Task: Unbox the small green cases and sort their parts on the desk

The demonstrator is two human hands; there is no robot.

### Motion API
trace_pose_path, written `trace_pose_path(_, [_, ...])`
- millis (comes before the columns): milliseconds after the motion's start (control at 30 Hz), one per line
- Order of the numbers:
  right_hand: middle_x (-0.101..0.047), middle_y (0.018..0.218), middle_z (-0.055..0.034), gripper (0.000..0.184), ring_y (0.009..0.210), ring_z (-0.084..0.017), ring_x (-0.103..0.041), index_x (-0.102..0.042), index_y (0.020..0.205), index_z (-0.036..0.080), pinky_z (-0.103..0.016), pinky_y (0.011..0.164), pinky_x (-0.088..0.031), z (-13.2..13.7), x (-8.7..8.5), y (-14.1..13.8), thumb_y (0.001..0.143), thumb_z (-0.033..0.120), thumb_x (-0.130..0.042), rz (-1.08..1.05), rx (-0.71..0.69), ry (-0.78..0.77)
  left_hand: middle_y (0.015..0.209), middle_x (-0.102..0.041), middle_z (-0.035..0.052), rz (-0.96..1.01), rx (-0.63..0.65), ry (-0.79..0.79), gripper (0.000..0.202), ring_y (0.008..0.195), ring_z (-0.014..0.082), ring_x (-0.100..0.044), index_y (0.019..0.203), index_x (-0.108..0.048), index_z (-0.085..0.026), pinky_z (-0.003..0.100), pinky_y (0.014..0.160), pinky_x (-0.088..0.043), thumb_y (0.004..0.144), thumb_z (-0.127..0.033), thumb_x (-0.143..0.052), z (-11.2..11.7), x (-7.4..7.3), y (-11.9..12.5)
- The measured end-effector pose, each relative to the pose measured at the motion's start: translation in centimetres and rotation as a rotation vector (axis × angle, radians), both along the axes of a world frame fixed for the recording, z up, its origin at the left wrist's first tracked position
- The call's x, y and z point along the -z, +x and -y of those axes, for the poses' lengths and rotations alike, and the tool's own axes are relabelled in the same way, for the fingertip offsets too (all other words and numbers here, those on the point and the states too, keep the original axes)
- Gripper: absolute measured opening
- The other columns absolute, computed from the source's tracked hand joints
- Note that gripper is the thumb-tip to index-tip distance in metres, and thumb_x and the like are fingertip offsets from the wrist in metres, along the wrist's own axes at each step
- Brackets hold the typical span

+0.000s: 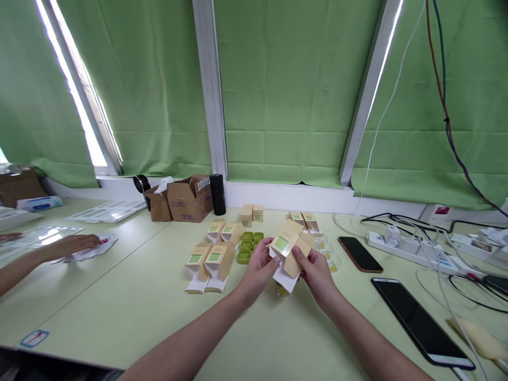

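Observation:
My left hand (257, 271) and my right hand (318, 274) are both closed on a small kraft cardboard box (289, 233) above the table. The box has a green label or window, and its white-lined flaps stand out. Partly hidden beneath it is a small clear piece with yellow (282, 291). To the left lie several similar open boxes (219, 259), tilted with flaps out. Between them and my left hand are rows of small green square containers (245, 256). Clear plastic pieces (332, 260) lie beyond my right hand, beside more boxes (310, 221).
Two closed boxes (246, 216) stand at the back, near a black cylinder (217, 194) and a brown carton (189, 199). On the right lie a phone (359, 254), a larger device (420, 320) and a cabled power strip (408, 248). Another person's hand (81, 244) is at the left.

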State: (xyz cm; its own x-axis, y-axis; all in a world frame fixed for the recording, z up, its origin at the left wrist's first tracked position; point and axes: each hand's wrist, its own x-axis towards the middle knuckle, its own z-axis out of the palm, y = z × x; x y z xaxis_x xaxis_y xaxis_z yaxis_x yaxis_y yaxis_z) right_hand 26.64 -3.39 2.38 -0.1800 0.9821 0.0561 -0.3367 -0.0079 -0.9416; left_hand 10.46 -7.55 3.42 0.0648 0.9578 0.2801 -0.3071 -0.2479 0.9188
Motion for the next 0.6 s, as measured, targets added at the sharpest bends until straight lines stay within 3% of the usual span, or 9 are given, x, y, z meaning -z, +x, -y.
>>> trace_pose_path(167, [-0.076,0.078,-0.0080,0.063,0.058,-0.017,-0.063,-0.074,0.095,0.015,-0.023,0.043,-0.041,0.10,-0.24,-0.02,0.062,0.065,-0.090,0.014,0.022,-0.008,0.105,-0.072,0.0046,0.156,0.039,-0.088,0.054,0.100,0.0224,-0.066,0.120,-0.057,-0.022,0.031,0.089,-0.047,0.075,-0.034,-0.084,0.28,-0.65,-0.21])
trace_pose_path(400, [-0.080,0.086,-0.0116,0.064,0.060,-0.022,-0.068,-0.074,0.101,0.016,-0.028,0.043,-0.046,0.07,-0.31,0.06,0.062,0.065,-0.089,0.014,0.027,-0.001,0.114,-0.073,0.0075,0.321,0.141,-0.168,0.050,0.102,0.0233,-0.066,0.117,-0.064,-0.020,0.033,0.090,-0.047,0.069,-0.019,-0.079,0.10,-0.72,-0.11])
trace_pose_path(600, [-0.081,0.094,-0.0133,0.064,0.069,-0.027,-0.073,-0.073,0.103,0.017,-0.032,0.050,-0.053,0.14,-0.23,0.11,0.064,0.065,-0.088,-0.015,0.034,0.018,0.115,-0.074,0.0081,0.236,0.157,-0.150,0.050,0.102,0.0218,-0.067,0.117,-0.065,-0.019,0.030,0.090,-0.048,0.071,-0.025,-0.083,0.37,-0.94,-0.01])
